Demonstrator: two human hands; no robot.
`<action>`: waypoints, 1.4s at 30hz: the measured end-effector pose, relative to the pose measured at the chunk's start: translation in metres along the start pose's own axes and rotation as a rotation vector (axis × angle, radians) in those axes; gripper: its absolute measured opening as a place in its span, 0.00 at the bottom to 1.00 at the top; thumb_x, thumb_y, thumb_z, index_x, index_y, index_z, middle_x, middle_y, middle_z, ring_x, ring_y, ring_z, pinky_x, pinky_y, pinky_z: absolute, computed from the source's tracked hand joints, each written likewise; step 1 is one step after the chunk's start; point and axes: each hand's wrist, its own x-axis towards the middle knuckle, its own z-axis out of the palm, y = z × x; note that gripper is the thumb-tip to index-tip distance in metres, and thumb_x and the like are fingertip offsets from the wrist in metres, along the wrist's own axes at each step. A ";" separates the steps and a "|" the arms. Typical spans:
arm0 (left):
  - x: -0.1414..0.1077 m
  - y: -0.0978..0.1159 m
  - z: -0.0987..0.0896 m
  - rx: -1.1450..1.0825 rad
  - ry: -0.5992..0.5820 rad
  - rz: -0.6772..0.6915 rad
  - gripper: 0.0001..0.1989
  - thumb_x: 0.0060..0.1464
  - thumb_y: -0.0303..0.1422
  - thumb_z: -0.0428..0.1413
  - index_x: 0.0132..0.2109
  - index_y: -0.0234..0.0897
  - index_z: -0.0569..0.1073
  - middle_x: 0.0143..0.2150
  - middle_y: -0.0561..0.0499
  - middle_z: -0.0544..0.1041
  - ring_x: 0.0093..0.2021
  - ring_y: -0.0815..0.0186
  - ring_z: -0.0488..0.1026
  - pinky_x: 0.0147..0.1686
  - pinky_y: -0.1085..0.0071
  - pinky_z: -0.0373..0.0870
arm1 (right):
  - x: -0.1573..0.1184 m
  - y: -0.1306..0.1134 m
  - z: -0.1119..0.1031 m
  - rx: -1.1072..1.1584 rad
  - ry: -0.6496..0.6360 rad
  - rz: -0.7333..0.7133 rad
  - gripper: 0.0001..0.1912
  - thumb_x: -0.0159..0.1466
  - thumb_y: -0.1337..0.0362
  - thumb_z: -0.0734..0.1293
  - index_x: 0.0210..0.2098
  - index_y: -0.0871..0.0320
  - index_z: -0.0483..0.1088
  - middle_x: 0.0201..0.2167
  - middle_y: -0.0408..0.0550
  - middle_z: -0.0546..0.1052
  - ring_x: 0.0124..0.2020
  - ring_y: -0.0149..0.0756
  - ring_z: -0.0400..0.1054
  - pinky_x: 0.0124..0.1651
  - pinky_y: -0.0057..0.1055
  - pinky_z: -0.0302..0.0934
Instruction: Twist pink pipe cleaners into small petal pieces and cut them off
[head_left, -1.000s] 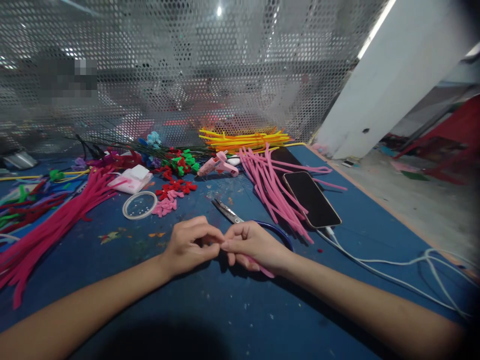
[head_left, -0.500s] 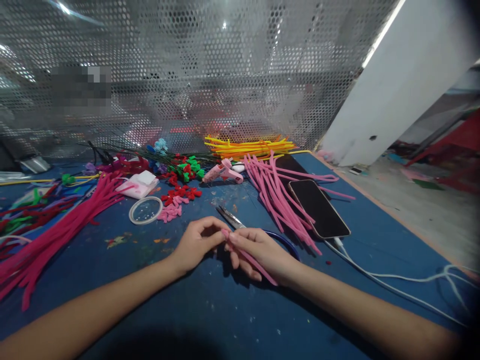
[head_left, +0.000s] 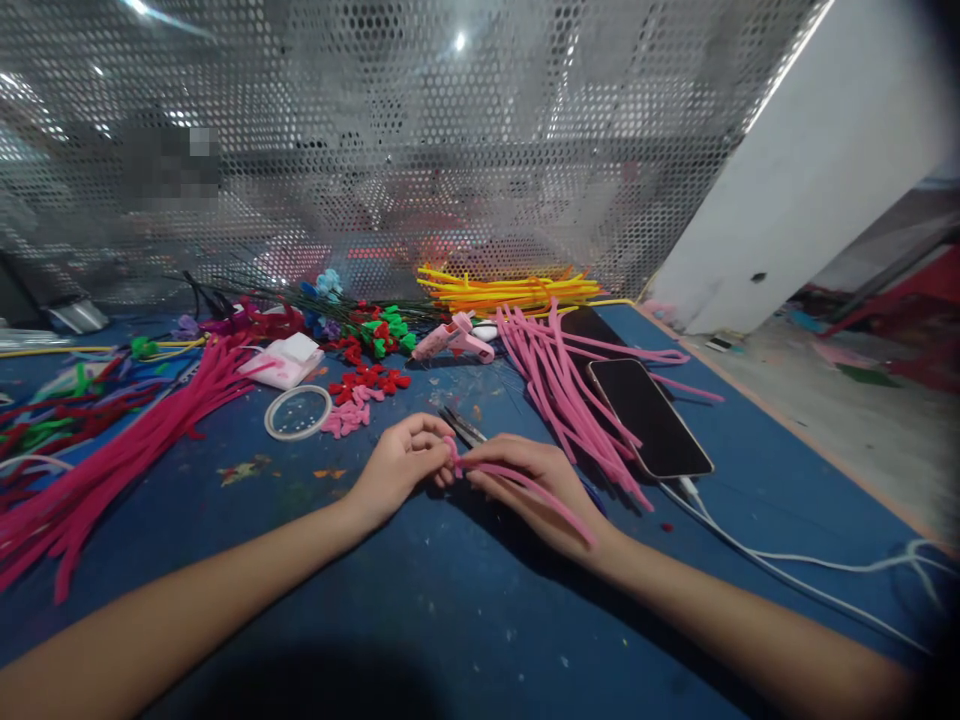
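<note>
Hands, left (head_left: 397, 468) and right (head_left: 547, 477), nearly closed, pinch a bent pink fuzzy stem (head_left: 562, 508) near the scissors (head_left: 466, 428).

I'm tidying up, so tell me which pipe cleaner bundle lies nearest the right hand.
The light pink bundle beside the phone, just beyond the right hand; the yellow bundle lies farther back, the deep pink bundle off to the left.

Nearer than the left hand (head_left: 397, 470) and right hand (head_left: 534, 512), we find free table (head_left: 450, 610). Scissors (head_left: 466, 430), stems (head_left: 564, 398) and phone (head_left: 651, 418) obstruct passage beyond.
</note>
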 end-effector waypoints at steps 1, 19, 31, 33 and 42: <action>0.000 0.000 0.001 0.004 0.009 0.008 0.10 0.45 0.33 0.57 0.35 0.33 0.66 0.20 0.56 0.71 0.20 0.74 0.68 0.22 0.77 0.64 | 0.000 0.000 0.000 -0.011 0.005 -0.021 0.08 0.60 0.60 0.63 0.35 0.55 0.73 0.32 0.48 0.75 0.34 0.35 0.69 0.39 0.32 0.63; -0.001 -0.005 0.004 -0.106 0.119 -0.008 0.13 0.40 0.32 0.62 0.35 0.32 0.72 0.25 0.54 0.73 0.25 0.73 0.69 0.28 0.77 0.65 | 0.003 0.008 0.005 0.079 0.005 0.159 0.11 0.57 0.59 0.66 0.36 0.59 0.72 0.33 0.48 0.78 0.33 0.35 0.72 0.37 0.31 0.65; 0.002 -0.001 0.000 -0.079 -0.003 -0.011 0.12 0.37 0.31 0.63 0.30 0.31 0.71 0.21 0.55 0.71 0.21 0.76 0.66 0.24 0.78 0.62 | 0.004 0.011 0.007 0.096 -0.030 0.106 0.08 0.57 0.61 0.65 0.31 0.59 0.70 0.28 0.46 0.75 0.29 0.32 0.68 0.33 0.27 0.61; 0.003 -0.001 -0.001 -0.059 -0.049 -0.021 0.12 0.37 0.31 0.63 0.30 0.31 0.71 0.19 0.56 0.70 0.20 0.76 0.65 0.23 0.78 0.62 | 0.004 0.009 0.006 0.075 -0.041 0.102 0.08 0.57 0.61 0.65 0.30 0.59 0.70 0.27 0.46 0.75 0.28 0.31 0.67 0.33 0.27 0.60; 0.004 -0.001 -0.005 0.085 -0.172 -0.059 0.13 0.37 0.30 0.63 0.31 0.31 0.69 0.20 0.56 0.71 0.21 0.75 0.66 0.24 0.79 0.60 | 0.005 0.005 0.006 -0.102 -0.088 0.037 0.07 0.57 0.64 0.64 0.25 0.60 0.68 0.24 0.44 0.72 0.26 0.29 0.63 0.29 0.25 0.56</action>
